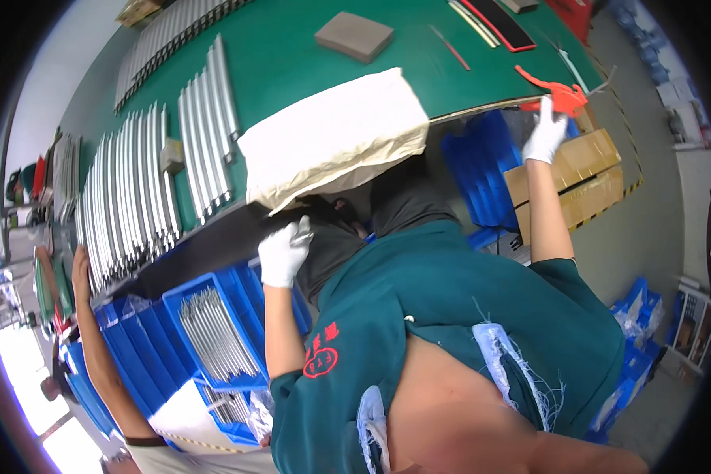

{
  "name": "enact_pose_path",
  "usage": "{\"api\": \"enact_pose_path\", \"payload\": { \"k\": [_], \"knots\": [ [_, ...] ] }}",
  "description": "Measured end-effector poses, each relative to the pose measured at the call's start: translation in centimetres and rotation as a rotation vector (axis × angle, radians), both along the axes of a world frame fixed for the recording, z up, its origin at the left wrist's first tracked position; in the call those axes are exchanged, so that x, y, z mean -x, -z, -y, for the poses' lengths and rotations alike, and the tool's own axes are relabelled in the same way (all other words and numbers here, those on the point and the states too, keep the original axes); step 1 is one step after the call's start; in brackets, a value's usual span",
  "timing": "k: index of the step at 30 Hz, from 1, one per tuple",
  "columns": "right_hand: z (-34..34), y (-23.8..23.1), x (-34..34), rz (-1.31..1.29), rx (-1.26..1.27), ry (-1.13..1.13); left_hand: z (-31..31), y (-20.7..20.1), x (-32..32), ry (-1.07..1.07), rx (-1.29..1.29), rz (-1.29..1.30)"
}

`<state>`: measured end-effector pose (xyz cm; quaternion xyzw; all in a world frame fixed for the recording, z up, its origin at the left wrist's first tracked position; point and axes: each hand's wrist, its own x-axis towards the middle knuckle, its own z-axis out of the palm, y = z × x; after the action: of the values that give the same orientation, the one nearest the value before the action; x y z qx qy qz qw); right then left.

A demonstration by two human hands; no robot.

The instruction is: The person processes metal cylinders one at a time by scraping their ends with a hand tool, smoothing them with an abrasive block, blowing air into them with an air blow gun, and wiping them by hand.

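Observation:
My right hand [544, 136], in a white glove, is at the table's right front edge. Its fingers close on a red hand tool [569, 99] with a curved arm, which looks like a tape dispenser; the glove hides part of it. My left hand [283, 254], also gloved in white, is held in front of the table edge with its fingers curled together. Whatever may be between those fingertips is too small to make out. Between the hands, a cream cloth [336, 134] covers a block-like shape on the green table [284, 47] and hangs over its front edge.
Rows of silver metal tubes [130, 182] lie on the left. A grey-brown block [354, 35] and a red-framed dark panel [502, 24] are farther back. Blue bins [213, 328] and cardboard boxes [588, 162] stand below. Another person's arm [99, 347] reaches in at left.

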<state>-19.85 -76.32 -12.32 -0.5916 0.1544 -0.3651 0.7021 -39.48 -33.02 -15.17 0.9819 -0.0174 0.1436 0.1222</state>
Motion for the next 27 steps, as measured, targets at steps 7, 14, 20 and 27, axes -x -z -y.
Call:
{"api": "enact_pose_path", "payload": {
  "k": [7, 14, 20, 27],
  "knots": [
    [-0.1, -3.6, 3.6, 0.151, 0.066, -0.064, -2.5, 4.1, -1.0, 0.095, -0.047, -0.052],
    [-9.7, -7.3, 10.4, 0.023, 0.893, -1.266, -2.8, 4.6, -0.5, 0.045, -0.057, -0.019],
    [-14.8, -2.7, 13.1, -0.553, 1.138, -1.513, -1.8, 3.7, -1.4, 0.069, -0.076, -0.146],
    [-15.1, -2.4, 12.9, -0.553, 1.274, -1.534, -2.3, 3.7, -0.8, 0.084, -0.113, -0.175]
  ]
}}
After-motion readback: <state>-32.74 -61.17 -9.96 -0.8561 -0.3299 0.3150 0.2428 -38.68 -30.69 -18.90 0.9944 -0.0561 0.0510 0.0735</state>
